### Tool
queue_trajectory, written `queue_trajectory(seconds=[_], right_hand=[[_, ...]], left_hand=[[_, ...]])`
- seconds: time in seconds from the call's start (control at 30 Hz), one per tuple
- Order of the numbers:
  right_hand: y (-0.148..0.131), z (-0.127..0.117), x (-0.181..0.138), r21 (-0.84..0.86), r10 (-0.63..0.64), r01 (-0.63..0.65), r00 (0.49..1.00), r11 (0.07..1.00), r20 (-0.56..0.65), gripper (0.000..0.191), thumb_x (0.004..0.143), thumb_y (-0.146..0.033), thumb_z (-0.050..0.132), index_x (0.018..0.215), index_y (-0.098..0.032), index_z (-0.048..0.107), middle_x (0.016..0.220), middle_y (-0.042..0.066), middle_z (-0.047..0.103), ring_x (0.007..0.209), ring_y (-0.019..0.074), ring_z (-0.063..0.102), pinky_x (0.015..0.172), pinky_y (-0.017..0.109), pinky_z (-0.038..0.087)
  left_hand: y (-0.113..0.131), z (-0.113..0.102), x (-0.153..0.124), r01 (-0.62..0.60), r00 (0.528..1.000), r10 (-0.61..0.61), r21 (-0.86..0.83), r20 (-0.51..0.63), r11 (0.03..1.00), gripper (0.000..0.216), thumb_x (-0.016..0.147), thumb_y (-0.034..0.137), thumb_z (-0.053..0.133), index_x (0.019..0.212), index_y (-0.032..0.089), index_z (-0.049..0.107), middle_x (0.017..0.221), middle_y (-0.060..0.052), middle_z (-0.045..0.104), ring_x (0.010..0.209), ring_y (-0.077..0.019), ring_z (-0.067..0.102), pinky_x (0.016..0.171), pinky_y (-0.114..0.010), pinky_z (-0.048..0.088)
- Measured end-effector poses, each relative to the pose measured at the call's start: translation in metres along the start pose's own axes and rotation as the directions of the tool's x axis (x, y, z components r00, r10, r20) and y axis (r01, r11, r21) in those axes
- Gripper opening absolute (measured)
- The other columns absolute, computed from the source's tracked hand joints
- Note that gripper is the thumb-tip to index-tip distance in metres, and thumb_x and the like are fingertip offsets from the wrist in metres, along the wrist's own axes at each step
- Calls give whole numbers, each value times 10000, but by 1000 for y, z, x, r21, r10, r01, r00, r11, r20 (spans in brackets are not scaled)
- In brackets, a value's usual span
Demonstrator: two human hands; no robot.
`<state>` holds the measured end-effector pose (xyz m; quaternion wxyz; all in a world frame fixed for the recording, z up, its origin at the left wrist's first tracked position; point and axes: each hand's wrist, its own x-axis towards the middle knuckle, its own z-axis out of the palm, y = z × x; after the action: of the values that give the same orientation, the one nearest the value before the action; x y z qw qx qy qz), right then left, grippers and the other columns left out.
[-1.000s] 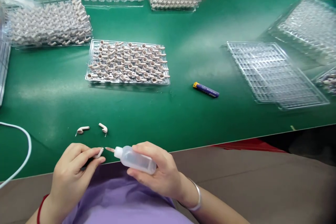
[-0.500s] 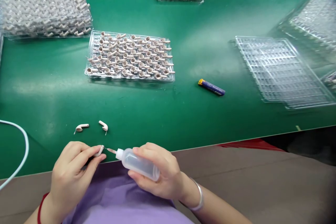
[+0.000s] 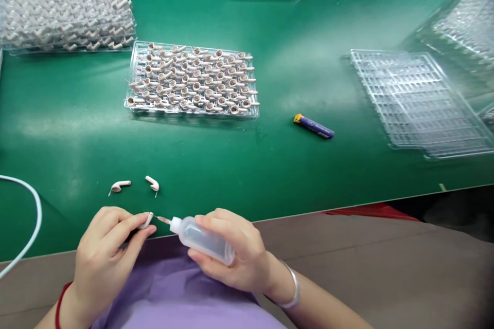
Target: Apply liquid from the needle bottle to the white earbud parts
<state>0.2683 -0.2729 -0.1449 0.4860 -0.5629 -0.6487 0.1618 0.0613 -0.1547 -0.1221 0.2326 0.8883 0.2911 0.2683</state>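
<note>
Between the thumb and fingers of my left hand is a white earbud shell, pinched near the table's front edge. My right hand is wrapped round a translucent squeeze bottle with a white cap, tilted so its thin needle tip points left at the shell's end. Whether the needle touches the shell I cannot tell. Just beyond my left hand, two more earbud shells lie apart on the green table, each with a thin wire end sticking out.
A clear tray full of earbud shells stands mid-table. More filled trays are at the back left and back centre. A blue tube with a yellow end lies right of centre. Stacked clear trays sit at the right, a white cable at the left.
Both hands, the earbud shell and the bottle hold almost the same position. The view has shifted very slightly, so the trays and tube appear a little displaced.
</note>
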Motion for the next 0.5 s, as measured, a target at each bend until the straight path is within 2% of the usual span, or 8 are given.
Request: queue_trajectory(seconds=[0.3, 0.4, 0.5], right_hand=[[-1, 1, -1, -17, 10, -10, 1000, 1000, 0, 467, 830, -227, 670, 1268, -205, 507, 874, 70, 713, 644, 176, 620, 570, 303, 550], [-1, -3, -2, 62, 52, -51, 999, 997, -13, 460, 828, -235, 680, 1258, -213, 519, 885, 68, 708, 655, 178, 639, 578, 301, 559], [-1, -6, -3, 176, 151, -143, 988, 974, -35, 464, 816, -253, 714, 1244, -224, 538, 946, 71, 699, 698, 174, 659, 592, 277, 561]], left_hand=[[-1, 0, -1, 20, 1000, -20, -16, -5, 1000, 269, 798, 87, 717, 1039, 202, 690, 789, 3, 638, 720, -132, 586, 659, -283, 488], [-1, 0, -1, 32, 999, -32, -22, -5, 999, 263, 798, 94, 721, 1035, 204, 693, 790, 1, 641, 725, -133, 587, 660, -281, 492], [1, -2, -1, 64, 998, -64, -42, -2, 997, 248, 814, 114, 710, 1039, 219, 703, 799, -1, 654, 740, -135, 600, 670, -274, 502]])
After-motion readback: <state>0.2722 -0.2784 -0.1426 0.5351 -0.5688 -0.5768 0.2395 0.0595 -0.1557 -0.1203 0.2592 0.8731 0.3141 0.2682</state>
